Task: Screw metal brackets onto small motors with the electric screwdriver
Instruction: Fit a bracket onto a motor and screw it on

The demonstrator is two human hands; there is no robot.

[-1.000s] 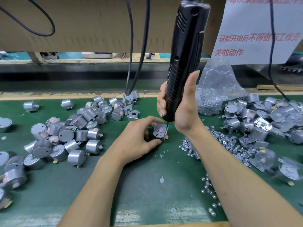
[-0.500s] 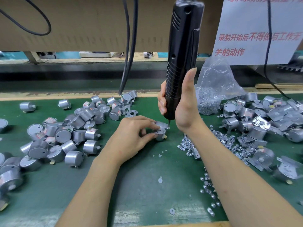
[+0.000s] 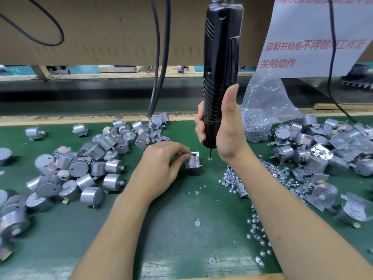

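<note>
My right hand (image 3: 224,134) grips the lower body of the black electric screwdriver (image 3: 220,57), which hangs upright. Its bit tip (image 3: 210,153) is just above the green mat, right of the motor. My left hand (image 3: 161,166) pinches a small silver motor (image 3: 192,161) that carries a metal bracket (image 3: 194,153) on its top. The motor stands on the mat, a little left of the bit. A loose screw lies under the bit tip.
A heap of bare silver motors (image 3: 80,168) lies at the left. Motors with brackets (image 3: 323,154) are piled at the right. Loose screws (image 3: 262,178) are scattered beside my right forearm. A clear plastic bag of screws (image 3: 262,114) stands behind them. Black cables (image 3: 161,57) hang from above.
The bit has lifted off the motor and moved slightly right. My left hand has turned the motor from tilted to standing upright and shifted it a little left.
</note>
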